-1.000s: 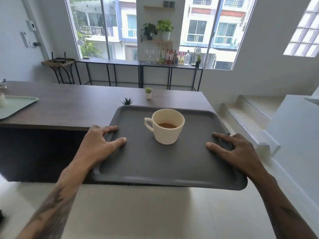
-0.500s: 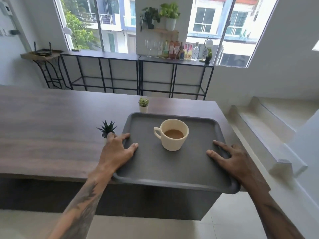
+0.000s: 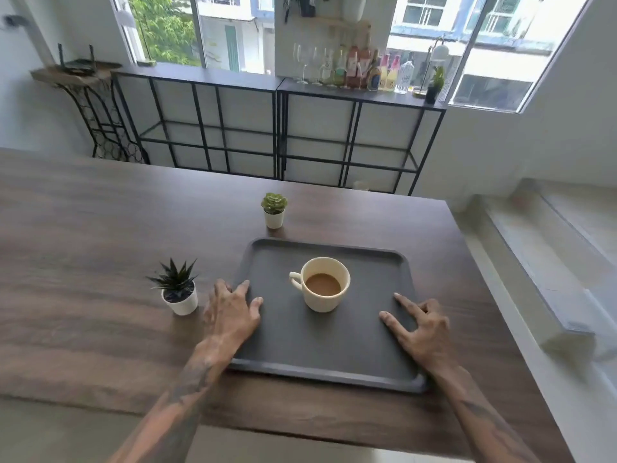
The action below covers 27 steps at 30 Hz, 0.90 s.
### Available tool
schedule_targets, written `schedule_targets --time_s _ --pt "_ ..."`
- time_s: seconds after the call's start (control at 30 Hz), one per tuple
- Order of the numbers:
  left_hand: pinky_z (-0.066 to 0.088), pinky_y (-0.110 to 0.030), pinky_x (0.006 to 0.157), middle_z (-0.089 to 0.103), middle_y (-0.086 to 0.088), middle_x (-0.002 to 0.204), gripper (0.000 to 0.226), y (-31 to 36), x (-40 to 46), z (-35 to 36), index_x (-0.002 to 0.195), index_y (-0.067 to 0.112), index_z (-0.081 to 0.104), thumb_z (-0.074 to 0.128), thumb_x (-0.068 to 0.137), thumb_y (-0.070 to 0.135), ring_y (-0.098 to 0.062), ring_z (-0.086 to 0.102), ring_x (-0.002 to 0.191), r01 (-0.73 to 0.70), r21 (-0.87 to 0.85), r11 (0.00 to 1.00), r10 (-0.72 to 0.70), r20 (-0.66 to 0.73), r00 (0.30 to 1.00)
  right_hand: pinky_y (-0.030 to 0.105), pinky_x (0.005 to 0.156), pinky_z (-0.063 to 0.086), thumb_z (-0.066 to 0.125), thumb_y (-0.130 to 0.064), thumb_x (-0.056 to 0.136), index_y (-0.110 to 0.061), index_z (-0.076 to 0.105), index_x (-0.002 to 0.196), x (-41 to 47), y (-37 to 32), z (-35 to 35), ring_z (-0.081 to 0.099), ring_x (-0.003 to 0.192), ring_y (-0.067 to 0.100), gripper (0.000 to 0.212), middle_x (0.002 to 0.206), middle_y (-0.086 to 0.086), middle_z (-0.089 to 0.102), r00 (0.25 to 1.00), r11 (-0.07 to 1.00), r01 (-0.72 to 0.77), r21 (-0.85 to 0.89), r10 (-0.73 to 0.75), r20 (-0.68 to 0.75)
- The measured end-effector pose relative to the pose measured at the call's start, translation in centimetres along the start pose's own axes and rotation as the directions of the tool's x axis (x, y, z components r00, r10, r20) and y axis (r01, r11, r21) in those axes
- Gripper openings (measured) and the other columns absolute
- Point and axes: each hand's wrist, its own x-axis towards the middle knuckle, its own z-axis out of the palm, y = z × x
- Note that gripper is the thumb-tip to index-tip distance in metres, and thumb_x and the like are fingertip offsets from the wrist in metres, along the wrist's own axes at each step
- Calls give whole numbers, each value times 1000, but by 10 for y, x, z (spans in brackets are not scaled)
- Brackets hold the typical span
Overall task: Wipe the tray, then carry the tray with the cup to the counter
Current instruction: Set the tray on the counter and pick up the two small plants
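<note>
Hands [image 3: 232, 310] [image 3: 422, 325] hold tray [image 3: 320, 357] sides; cup [image 3: 325, 285] handle points left.

Matt tray [image 3: 320, 349] (wood-grain counter [image 3: 100, 262])

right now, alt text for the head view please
A dark grey tray lies on a wooden counter with a cream cup of brown drink at its centre. The left hand and right hand sit on its side edges, thumbs on the tray. A spiky plant and a round succulent stand in pots nearby.
</note>
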Motion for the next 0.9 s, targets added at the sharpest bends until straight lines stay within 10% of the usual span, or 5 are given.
schedule_targets --time_s 0.33,0.5,0.9 --pt "36 -54 100 50 -21 133 47 1 2 20 131 16 64 62 89 36 -42 43 123 -37 187 982 62 -129 990 44 93 39 45 -68 87 -33 62 131 -4 -13 9 52 104 34 58 114 13 53 999 927 -13 -375 23 23" --pt "16 -50 122 25 -18 163 57 17 -3 31 146 13 47 40 96 39 -36 17 153 -309 165 937 324 -75 943 46 122 7 43 -51 97 -20 44 146 -8 -39 20 17 150 33 57 162 16 22 979 954 195 -230 -175 107" --pt "-6 -40 125 4 -7 169 76 14 1 48 159 24 17 4 91 56 -22 -3 156 -322 151 935 313 81 946 32 123 -6 32 -53 100 -27 22 155 -12 -35 41 -1 152 13 61 165 -2 7 960 955 222 -196 -178 218"
